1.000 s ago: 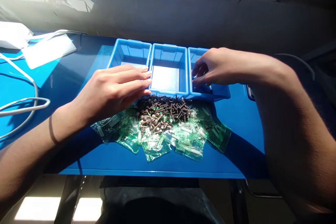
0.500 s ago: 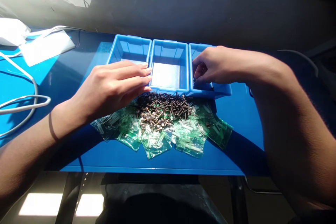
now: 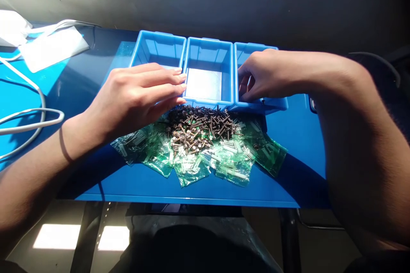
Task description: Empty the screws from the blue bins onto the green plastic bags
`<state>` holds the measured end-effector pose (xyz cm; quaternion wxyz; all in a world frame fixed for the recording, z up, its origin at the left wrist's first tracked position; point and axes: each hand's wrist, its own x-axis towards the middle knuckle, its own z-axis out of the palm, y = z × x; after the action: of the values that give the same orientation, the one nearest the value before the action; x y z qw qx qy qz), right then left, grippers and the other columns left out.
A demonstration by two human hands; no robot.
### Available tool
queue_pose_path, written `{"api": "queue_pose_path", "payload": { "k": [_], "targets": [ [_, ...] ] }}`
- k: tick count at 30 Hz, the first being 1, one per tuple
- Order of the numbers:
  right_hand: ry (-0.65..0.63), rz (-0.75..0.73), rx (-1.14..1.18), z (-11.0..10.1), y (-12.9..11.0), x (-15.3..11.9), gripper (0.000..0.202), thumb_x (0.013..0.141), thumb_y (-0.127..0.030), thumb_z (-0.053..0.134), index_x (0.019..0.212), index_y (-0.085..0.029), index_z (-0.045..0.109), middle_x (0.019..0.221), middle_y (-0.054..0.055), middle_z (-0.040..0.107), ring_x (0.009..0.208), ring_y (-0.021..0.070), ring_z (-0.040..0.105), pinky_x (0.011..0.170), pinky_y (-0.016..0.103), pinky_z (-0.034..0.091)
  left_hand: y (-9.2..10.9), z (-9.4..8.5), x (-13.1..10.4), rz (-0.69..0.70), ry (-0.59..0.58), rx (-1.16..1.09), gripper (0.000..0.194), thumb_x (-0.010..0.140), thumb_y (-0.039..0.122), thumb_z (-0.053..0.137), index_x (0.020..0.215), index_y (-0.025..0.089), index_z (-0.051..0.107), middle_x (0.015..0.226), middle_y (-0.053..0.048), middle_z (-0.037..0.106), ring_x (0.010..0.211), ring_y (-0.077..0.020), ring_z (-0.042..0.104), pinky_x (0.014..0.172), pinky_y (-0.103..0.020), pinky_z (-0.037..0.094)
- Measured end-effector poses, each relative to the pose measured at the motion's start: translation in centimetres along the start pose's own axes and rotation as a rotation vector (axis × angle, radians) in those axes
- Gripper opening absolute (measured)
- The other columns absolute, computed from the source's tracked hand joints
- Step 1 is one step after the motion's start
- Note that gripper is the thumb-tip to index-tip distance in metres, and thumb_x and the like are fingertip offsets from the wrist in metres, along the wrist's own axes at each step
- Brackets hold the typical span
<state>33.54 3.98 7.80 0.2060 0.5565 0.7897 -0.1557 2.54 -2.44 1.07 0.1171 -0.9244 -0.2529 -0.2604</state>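
Note:
Three blue bins stand side by side: a left bin [image 3: 162,35], a middle bin [image 3: 209,42] and a right bin [image 3: 237,57]. My left hand [image 3: 137,89] rests over the front of the left bin, fingers extended toward the middle bin's edge, holding nothing visible. Inside the right bin is my right hand [image 3: 258,76], its fingers curled downward; whatever they may hold is hidden. A pile of dark screws [image 3: 198,130] lies in front of the bins, on green plastic bags [image 3: 230,168] with white pieces inside.
White cables [image 3: 41,115] and a white paper-like sheet [image 3: 54,49] lie at the left of the blue table [image 3: 153,187]. Behind the table rises a grey wall [image 3: 205,4]. A dark object lies beside my right forearm.
The view has shifted slightly, so the bins sit higher in the picture. The fingers of my right hand have changed pose inside the right bin. My left hand has barely moved.

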Motion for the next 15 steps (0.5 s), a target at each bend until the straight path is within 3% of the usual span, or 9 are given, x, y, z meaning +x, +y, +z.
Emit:
{"api": "queue_pose_path", "payload": {
  "k": [10,15],
  "targets": [
    [0.119,-0.064,-0.034,-0.2,0.5,-0.1,0.007,0.091,-0.016,0.085,0.097,-0.02,0.087,0.09,0.005,0.084,0.072,0.0179,0.069,0.065,0.035,0.05,-0.2,-0.1,0.0,0.022,0.002,0.005,0.026,0.11,0.029,0.079,0.135,0.024,0.075,0.137,-0.005,0.084,0.123,-0.0267,0.086,0.101,-0.045,0.08],
    [0.271,0.009,0.012,-1.6,2.9,-2.1,0.007,0.089,-0.021,0.087,0.094,-0.025,0.086,0.086,0.005,0.082,0.074,0.0204,0.07,0.067,0.04,0.049,0.0,-0.1,-0.1,0.006,0.002,-0.001,0.026,0.11,0.028,0.078,0.136,0.023,0.076,0.139,-0.004,0.084,0.124,-0.0249,0.085,0.104,-0.043,0.079]
  ]
}}
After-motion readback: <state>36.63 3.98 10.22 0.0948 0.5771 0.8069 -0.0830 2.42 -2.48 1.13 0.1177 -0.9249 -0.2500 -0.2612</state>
